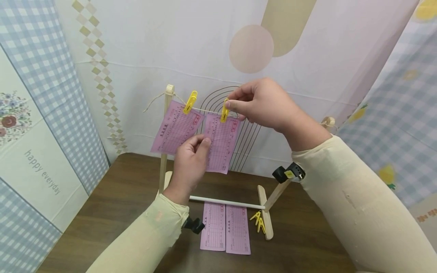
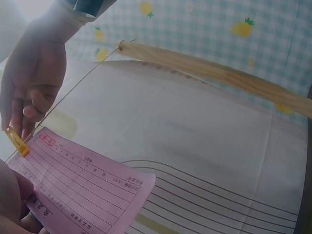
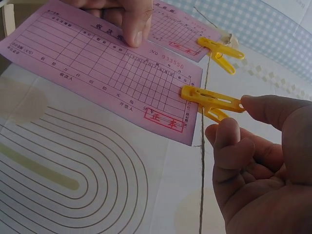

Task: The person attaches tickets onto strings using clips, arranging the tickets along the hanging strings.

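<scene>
A pink receipt slip [image 1: 222,151] hangs at the string [image 3: 203,170], with a yellow clothespin [image 3: 195,94] clamped over its top edge. My right hand [image 1: 264,104] has thumb and fingertips at the handle end of that clothespin. Lower down, my left hand [image 1: 192,161] pinches the slip's left edge between thumb and fingers. To its left, another pink slip [image 1: 177,125] hangs tilted from the same string under a second yellow clothespin [image 1: 190,101]. In the left wrist view, the held slip [image 2: 87,180] spreads out past my left fingers.
The string runs between wooden posts [image 1: 164,167] of a stand with a white crossbar [image 1: 225,202]. Two more pink slips [image 1: 214,231] lie side by side on the brown table [image 1: 119,212]. Spare yellow clothespins [image 1: 260,223] lie by the stand's right foot [image 1: 268,227].
</scene>
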Available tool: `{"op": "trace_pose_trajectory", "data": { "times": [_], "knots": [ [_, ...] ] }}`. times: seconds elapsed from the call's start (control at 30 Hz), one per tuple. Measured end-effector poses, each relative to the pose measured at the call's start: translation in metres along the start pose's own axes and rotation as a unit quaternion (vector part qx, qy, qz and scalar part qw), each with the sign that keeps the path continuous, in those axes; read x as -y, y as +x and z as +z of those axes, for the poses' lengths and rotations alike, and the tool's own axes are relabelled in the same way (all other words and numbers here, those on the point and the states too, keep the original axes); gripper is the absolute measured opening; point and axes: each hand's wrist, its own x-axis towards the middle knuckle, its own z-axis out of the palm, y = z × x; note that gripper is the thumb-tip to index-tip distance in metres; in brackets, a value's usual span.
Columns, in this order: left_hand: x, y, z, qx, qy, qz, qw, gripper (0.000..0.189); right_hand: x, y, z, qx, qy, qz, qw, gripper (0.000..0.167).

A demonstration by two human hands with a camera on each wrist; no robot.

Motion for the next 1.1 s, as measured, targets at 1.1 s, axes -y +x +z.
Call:
{"op": "trace_pose_trajectory", "data": {
  "times": [1.1],
  "knots": [
    [0.042, -0.016, -0.03, 0.092, 0.081, -0.101, 0.9873, 0.034, -0.073, -0.106, 0.05, -0.181, -0.054, -0.146, 0.9711, 0.022]
  ]
}}
